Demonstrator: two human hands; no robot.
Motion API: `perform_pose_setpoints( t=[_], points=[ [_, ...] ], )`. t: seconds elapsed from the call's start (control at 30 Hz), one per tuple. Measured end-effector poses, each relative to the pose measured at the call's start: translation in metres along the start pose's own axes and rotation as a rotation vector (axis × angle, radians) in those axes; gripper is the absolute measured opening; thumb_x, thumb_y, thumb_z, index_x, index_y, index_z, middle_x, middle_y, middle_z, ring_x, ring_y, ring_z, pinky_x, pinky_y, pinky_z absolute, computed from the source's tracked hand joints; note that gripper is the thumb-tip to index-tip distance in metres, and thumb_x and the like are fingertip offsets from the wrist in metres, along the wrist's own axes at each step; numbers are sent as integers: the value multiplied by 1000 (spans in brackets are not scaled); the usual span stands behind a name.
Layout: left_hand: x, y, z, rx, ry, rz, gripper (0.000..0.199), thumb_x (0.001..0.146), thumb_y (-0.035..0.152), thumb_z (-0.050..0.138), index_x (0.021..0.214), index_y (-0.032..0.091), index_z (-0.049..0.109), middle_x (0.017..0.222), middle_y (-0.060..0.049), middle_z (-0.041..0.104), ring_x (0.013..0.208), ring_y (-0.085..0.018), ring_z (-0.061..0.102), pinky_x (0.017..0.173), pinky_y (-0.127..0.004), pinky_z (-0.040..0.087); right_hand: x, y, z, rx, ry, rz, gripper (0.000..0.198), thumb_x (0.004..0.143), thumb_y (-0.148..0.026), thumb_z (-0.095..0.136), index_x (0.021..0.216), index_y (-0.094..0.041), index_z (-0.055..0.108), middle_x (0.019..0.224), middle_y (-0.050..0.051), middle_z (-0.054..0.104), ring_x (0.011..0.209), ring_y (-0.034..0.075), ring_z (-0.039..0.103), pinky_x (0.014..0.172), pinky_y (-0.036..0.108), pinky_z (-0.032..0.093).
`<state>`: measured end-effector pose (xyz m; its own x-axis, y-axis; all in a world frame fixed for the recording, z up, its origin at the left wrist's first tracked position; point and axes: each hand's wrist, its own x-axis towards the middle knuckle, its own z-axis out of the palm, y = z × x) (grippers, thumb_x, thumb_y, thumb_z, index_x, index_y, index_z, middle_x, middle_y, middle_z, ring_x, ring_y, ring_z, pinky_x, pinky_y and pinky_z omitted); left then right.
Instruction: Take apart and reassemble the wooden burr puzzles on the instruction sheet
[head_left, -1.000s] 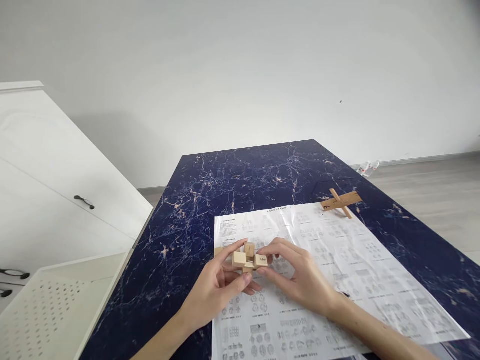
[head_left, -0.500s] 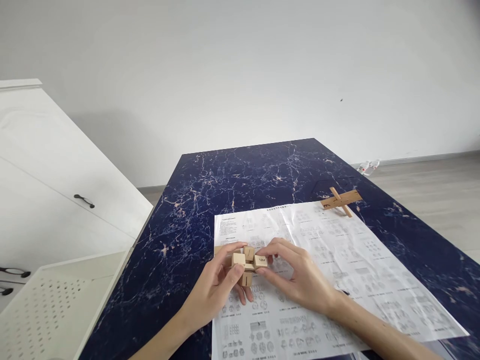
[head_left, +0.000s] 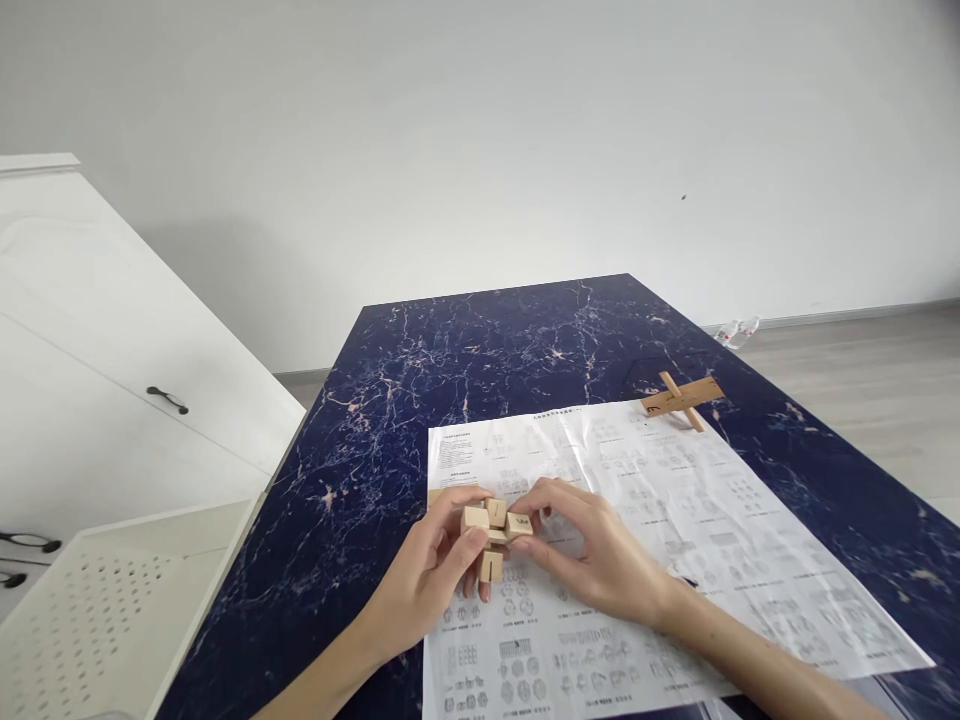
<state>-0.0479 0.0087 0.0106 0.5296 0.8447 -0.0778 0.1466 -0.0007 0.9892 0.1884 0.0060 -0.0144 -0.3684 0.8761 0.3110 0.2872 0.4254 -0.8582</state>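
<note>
Between my two hands is a wooden burr puzzle (head_left: 496,537) of several light blocks, some with dark marks on their ends. My left hand (head_left: 426,570) is closed around its left side, thumb on the front of a pale block (head_left: 475,519) and fingers reaching behind and below. With thumb and fingertips, my right hand (head_left: 592,540) pinches the right block (head_left: 519,525), which bears a dark character. A block (head_left: 491,567) with a single stroke sticks out toward me at the bottom. The puzzle is over a printed instruction sheet (head_left: 637,480); its underside is hidden.
Crossed wooden pieces (head_left: 682,398), a flat strip and a rod, lie at the sheet's far right corner. The table (head_left: 480,350) is dark blue with marbled veins. A white cabinet (head_left: 112,350) stands at left, and clear bottles (head_left: 737,332) lie on the floor at right.
The lower block now protrudes farther toward me, and the fingers of my left hand beneath it have drawn in. Both hands otherwise keep nearly the same place.
</note>
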Motion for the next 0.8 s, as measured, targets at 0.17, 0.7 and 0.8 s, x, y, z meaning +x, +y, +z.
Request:
perform_pose_setpoints(
  t=[0.17,0.7,0.8],
  points=[
    [-2,-4,-2,96,39,32,41,108,56,50,134,25,55,99,-4,66,80,-17,60,73,-29,51,-1,-5,-2,58,-60,55,16,103,-38,64,108,-23,65,88,2,70,80,20,63,72,34,49],
    [-4,-10,-3,220,29,137,33,109,51,46,125,24,56,87,-1,61,73,-16,57,69,-28,47,2,-10,-4,374,-239,183,17,102,-37,65,101,-20,61,85,1,69,62,13,59,60,29,46],
    [-4,-9,-2,196,35,150,30,110,49,47,125,25,56,90,-2,62,76,-16,58,72,-28,48,3,-9,-4,396,-246,191,19,102,-38,66,102,-20,61,86,2,69,62,13,60,59,29,46]
  ],
)
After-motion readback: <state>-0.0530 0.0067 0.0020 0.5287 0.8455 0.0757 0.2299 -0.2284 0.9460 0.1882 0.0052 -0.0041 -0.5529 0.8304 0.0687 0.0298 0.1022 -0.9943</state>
